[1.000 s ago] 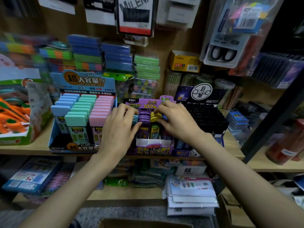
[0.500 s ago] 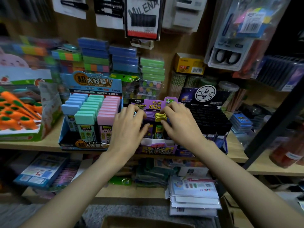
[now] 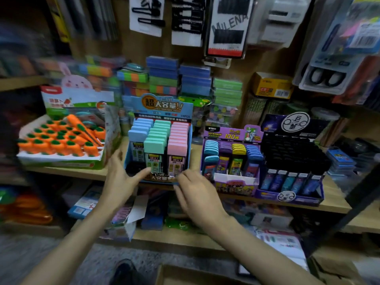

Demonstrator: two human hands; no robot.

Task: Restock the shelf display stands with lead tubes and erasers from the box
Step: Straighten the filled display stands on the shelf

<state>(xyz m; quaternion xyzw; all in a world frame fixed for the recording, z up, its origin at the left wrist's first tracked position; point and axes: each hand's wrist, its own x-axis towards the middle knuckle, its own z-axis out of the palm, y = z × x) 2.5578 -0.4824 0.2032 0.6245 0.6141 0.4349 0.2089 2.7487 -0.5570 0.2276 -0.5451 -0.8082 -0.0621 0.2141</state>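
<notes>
The wooden shelf (image 3: 337,204) runs across the view at chest height, crowded with stationery, and along its front edge stand the display stands that matter here. Largest is the blue stand (image 3: 186,155) just left of centre, with three rows of pastel lead tubes (image 3: 156,145) in blue, green and pink; the green and pink rows reach the front, while the blue row stops short and leaves a dark empty slot at the front left corner. Just beside it on the right sits the purple stand (image 3: 234,184), its four rows of coloured tubes looking full, and touching that on the right is a dark stand (image 3: 287,197) packed with black-capped tubes. At the far left a carrot eraser tray (image 3: 59,159) appears well stocked. Both hands hover in front of the blue stand: the left hand (image 3: 121,179) has its fingers spread apart near the empty corner, holding nothing, and the right hand (image 3: 197,194) has its fingers loosely curled at the stand's lower front edge, also with nothing in its grip. At the bottom edge a cardboard box (image 3: 205,276) lies below; its contents are out of view. By this showing most restocking is done, with the blue row's gap left.
</notes>
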